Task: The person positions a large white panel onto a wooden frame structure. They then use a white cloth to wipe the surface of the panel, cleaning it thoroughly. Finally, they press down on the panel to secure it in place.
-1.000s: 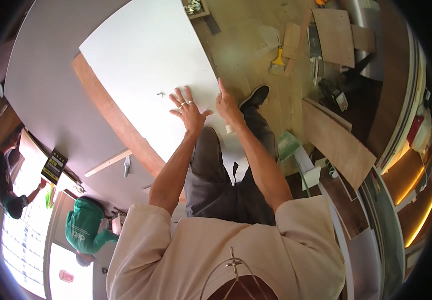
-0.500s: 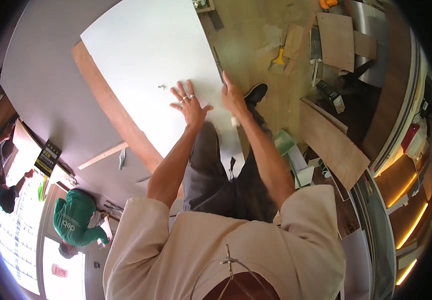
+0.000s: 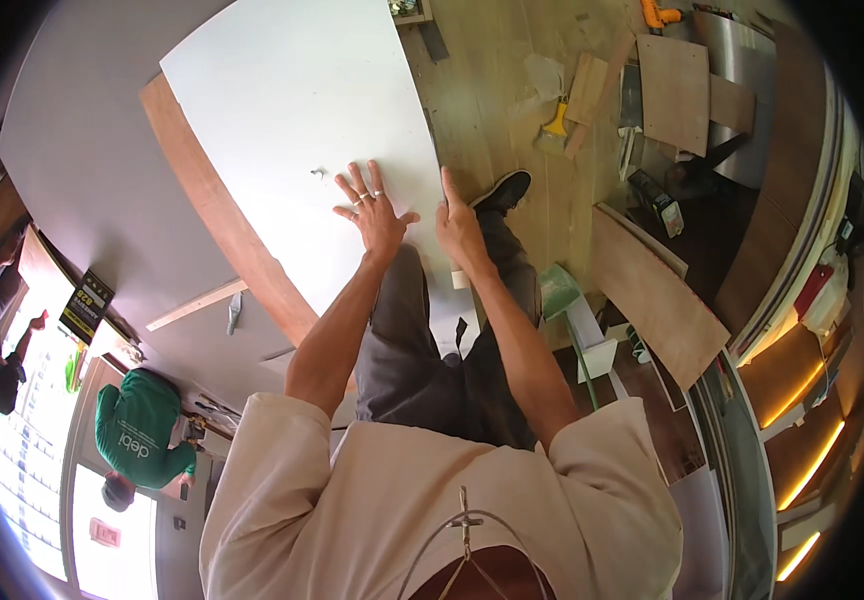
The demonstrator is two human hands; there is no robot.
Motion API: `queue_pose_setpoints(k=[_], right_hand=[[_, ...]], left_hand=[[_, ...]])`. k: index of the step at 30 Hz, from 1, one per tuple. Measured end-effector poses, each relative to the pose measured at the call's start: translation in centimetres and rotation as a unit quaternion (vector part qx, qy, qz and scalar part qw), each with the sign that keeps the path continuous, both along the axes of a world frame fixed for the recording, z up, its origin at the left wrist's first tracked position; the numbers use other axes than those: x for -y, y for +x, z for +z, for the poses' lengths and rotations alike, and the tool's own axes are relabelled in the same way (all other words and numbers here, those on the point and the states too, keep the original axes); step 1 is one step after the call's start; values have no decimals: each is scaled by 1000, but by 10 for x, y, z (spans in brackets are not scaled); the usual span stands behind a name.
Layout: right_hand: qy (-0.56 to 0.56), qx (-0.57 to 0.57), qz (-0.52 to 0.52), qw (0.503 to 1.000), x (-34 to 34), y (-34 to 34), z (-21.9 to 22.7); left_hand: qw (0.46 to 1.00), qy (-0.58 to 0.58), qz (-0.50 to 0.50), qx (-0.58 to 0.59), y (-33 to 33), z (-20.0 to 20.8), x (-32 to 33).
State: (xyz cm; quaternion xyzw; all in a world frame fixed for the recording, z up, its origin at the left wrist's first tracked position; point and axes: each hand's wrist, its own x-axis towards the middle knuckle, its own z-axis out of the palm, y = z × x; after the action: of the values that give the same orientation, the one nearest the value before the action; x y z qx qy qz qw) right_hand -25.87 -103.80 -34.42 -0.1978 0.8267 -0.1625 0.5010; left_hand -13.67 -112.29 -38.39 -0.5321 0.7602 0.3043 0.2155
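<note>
A large white panel (image 3: 297, 110) lies in front of me, its right edge running beside my legs. My left hand (image 3: 378, 222) rests flat on the panel with fingers spread, rings on two of them. My right hand (image 3: 460, 235) is closed around a file (image 3: 459, 280) at the panel's right edge. The index finger stretches forward along the tool, whose pale handle end sticks out below the palm. Most of the blade is hidden by the hand and the edge. A small light-coloured bit (image 3: 318, 174) sits on the panel beyond my left fingertips.
A reddish wooden board (image 3: 217, 205) shows under the panel's left side, on a grey surface (image 3: 102, 140) with a wood strip (image 3: 195, 306). On the floor at right are a yellow-handled scraper (image 3: 555, 122), wood offcuts (image 3: 672, 90) and a curved board (image 3: 652, 285). Two people work at left.
My right hand has drawn back toward me along the panel's edge with the file. My left hand stays in place on the panel. At left, the person in green has shifted their arms.
</note>
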Motion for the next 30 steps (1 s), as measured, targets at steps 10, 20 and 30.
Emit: queue_pose_setpoints(k=[10, 20, 30], right_hand=[[-29, 3, -35, 999, 3, -3, 1], [-36, 6, -43, 998, -20, 7, 4], [-74, -18, -17, 997, -36, 10, 10]], left_hand=[[1000, -9, -1, -20, 1, -4, -1], [1000, -6, -7, -2, 1, 1, -2], [1000, -4, -3, -8, -1, 1, 1]])
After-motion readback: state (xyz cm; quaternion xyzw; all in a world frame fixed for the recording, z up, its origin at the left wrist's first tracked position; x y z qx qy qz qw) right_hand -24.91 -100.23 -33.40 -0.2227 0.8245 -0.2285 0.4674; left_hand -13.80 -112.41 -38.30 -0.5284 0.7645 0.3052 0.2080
